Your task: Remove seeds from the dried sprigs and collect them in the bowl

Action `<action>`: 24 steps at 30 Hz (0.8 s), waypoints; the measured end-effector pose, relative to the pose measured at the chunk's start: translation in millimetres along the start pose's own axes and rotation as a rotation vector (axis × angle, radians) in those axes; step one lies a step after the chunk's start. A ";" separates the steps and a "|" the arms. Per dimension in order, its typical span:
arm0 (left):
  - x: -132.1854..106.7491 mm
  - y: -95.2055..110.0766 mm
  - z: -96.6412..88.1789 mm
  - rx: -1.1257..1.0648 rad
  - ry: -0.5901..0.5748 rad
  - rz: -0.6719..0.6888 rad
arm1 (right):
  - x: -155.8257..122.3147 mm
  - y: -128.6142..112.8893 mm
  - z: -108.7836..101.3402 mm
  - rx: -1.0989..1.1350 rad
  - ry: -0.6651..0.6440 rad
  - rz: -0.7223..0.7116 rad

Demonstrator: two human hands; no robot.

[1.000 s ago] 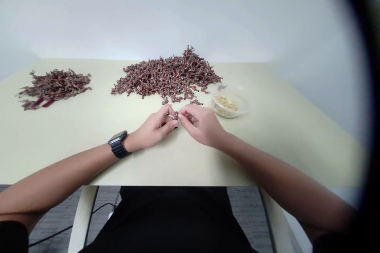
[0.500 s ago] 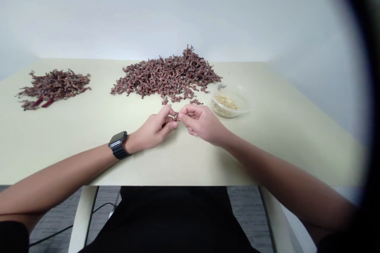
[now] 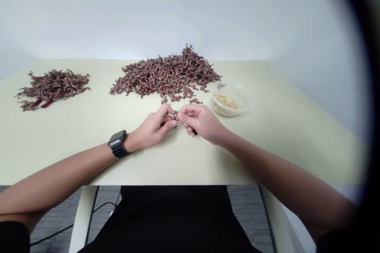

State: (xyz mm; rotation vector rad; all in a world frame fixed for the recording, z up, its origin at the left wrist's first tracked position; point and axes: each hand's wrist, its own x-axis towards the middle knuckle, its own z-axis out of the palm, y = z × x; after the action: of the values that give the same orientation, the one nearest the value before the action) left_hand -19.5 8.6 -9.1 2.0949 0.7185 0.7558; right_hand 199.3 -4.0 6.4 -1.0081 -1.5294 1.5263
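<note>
My left hand [image 3: 154, 127], with a dark watch [image 3: 118, 143] on its wrist, and my right hand [image 3: 200, 121] meet over the pale table [image 3: 74, 138]. Both pinch one small reddish-brown dried pod [image 3: 175, 115] between thumb and fingertips. A dark bit shows under my right hand's curled fingers. Just beyond the hands lies a big heap of the same dried pods [image 3: 166, 75]. A clear bowl [image 3: 228, 104] of pale seeds stands to the right of the hands.
A smaller heap of reddish pods [image 3: 52, 87] lies at the far left of the table. The table's front edge runs just below my forearms, with a white leg [image 3: 81, 221] and a cable on the floor beneath. A plain wall stands behind.
My right hand has curled its fingers in more and shifted slightly toward me; both hands keep pinching the pod in the same spot.
</note>
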 end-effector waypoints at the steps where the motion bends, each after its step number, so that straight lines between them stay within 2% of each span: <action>1: 0.0 -1.3 0.9 -0.068 -0.005 -0.014 | -0.1 0.8 -0.8 -0.107 0.015 -0.050; 6: 1.2 -6.5 5.5 -0.381 -0.016 -0.065 | -0.5 0.7 -3.6 -0.487 0.093 -0.284; 10: 2.1 -6.5 6.7 -0.464 -0.020 -0.101 | 0.3 1.4 -7.8 -0.725 0.124 -0.456; 14: 2.7 -3.6 6.0 -0.494 -0.025 -0.126 | 1.4 3.7 -13.0 -0.871 0.057 -0.603; 18: 3.2 0.5 5.1 -0.507 -0.027 -0.138 | 2.2 7.3 -15.4 -0.980 0.015 -0.646; 24: 3.3 0.1 5.9 -0.495 0.001 -0.149 | 2.3 9.8 -13.5 -0.979 0.021 -0.632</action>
State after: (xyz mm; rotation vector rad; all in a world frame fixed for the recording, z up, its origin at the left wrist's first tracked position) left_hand -13.1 8.0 -11.2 1.5767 0.6056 0.7616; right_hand 210.8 3.6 -3.2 -0.8627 -2.3403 0.2825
